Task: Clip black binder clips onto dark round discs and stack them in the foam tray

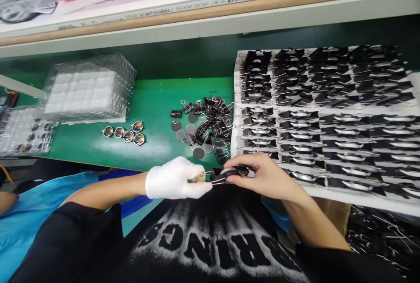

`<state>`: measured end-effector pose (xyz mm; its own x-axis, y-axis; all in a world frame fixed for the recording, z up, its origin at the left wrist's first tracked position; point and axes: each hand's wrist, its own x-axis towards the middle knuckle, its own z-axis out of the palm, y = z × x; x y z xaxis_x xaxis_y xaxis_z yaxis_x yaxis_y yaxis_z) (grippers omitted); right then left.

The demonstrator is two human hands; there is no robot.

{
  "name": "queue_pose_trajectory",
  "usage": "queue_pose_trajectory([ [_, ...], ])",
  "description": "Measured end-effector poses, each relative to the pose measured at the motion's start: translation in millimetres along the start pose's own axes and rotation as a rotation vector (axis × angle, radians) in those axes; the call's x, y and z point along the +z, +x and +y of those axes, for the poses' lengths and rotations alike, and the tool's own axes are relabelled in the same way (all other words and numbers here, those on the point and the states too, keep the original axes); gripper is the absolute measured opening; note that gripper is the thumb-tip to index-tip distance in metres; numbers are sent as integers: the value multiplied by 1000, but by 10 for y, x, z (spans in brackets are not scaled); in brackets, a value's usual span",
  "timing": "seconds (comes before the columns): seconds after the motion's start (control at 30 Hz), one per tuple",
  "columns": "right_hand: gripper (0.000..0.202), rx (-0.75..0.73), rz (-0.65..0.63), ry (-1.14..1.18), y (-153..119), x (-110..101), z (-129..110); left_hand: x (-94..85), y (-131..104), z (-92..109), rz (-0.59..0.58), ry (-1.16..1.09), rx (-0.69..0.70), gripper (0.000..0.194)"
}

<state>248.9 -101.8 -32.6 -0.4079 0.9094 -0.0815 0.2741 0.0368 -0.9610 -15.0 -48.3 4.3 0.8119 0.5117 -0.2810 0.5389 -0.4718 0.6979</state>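
Note:
My left hand [173,179], in a white glove, is closed around the wire handles of a black binder clip [215,172] near the table's front edge. Bare, my right hand [265,174] pinches a small round dark piece with a pale rim [229,173] between thumb and fingers. The binder clip is against this piece on the left; whether its jaws grip it I cannot tell. Another black part shows at the piece's right, partly hidden by my fingers. Just beyond my hands lies a pile of loose binder clips [215,119] mixed with flat grey discs [198,153].
Rows of round pieces clamped in binder clips [302,148] cover a white sheet at right. Several round metal-rimmed pieces [128,136] lie on the green table [154,95]. Stacked clear trays [88,86] stand at left. A shelf edge [210,9] crosses above. Another person's blue sleeve [42,217] is at left.

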Motion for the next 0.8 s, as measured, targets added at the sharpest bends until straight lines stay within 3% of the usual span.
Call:
queue_pose_trajectory([
  [0.1, 14, -105, 60, -48, -31, 20, 8, -71, 19, 5, -31, 21, -11, 30],
  [0.17, 16, -288, 169, -144, -61, 29, 23, -140, 52, 11, -49, 8, -15, 25],
  [0.27, 25, -635, 364, -477, -132, 16, 56, -196, 147, 51, -108, -244, -35, 36],
  [0.33, 29, -739, 413, -722, -200, -4, 90, -174, 236, 102, -175, -462, -101, 46],
  [0.47, 40, -663, 516, -872, -359, -7, 196, -72, 404, 211, -157, -552, -173, 41],
  [0.57, 77, -550, 707, -629, -469, 49, 243, -34, 475, 255, -123, -510, -111, 32],
  [0.63, 94, -386, 739, -348, -535, 93, 222, -28, 502, 277, -132, -480, -98, 30],
  [0.7, 83, -182, 697, -124, -593, 121, 170, -23, 524, 303, -150, -419, -89, 30],
  [0.8, 54, 44, 595, -1, -660, 128, 108, 8, 557, 345, -174, -301, -58, 28],
])
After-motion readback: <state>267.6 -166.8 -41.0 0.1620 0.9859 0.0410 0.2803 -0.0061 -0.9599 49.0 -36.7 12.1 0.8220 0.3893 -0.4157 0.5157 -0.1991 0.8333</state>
